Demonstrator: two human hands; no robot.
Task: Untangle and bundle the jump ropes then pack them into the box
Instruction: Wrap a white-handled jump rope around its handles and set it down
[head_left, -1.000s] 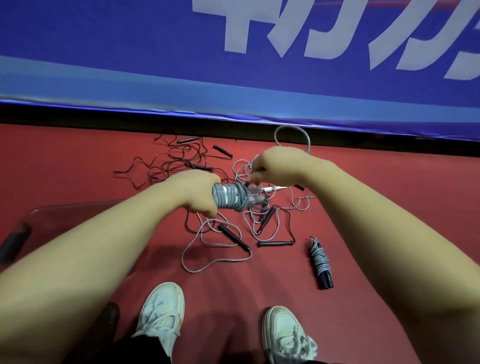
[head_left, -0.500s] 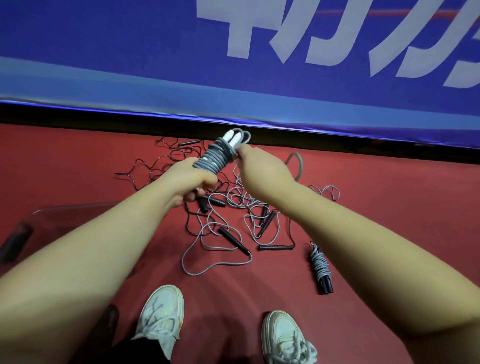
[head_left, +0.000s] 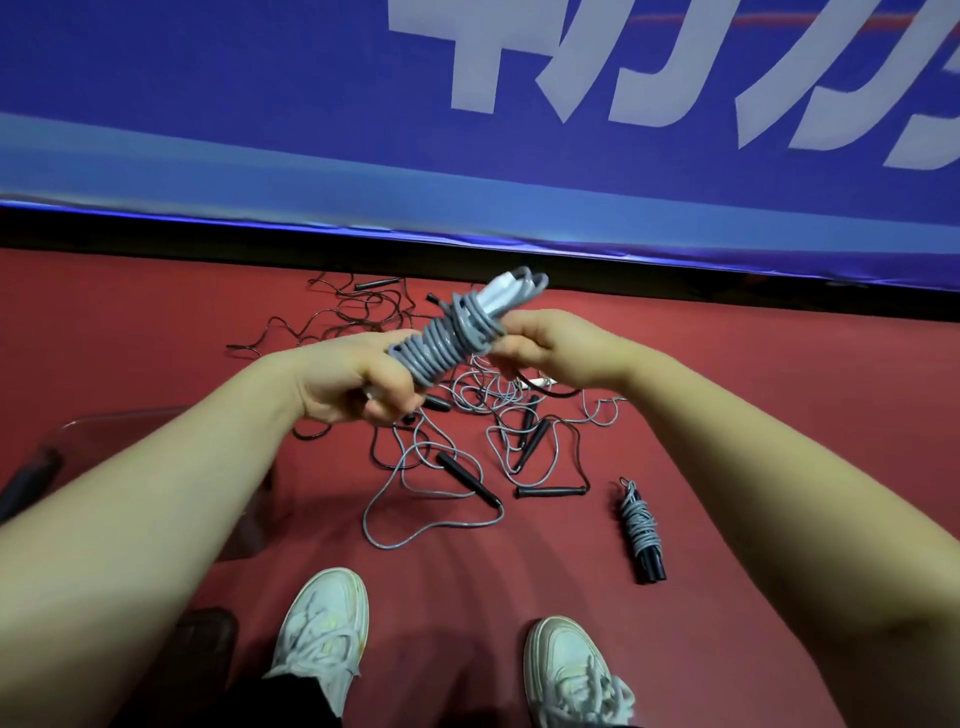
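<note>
Floor: red mat (head_left: 779, 395), blue banner (head_left: 260, 104) behind.
L hand (head_left: 348, 382): you clamp the grey coiled jump rope bundle (head_left: 447, 343), lower end.
R hand (head_left: 550, 351): pinches its upper coils.
Loose ropes (head_left: 467, 441): tangled below.
Done bundle (head_left: 641, 530): on floor, right.

Even, bright overhead light; soft shadows beneath shoes (head_left: 324, 629) (wide-angle bending at edges).

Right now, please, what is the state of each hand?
Left hand: closed around the lower end of the grey rope bundle.
Right hand: closed on the same bundle, near its upper end.
</note>
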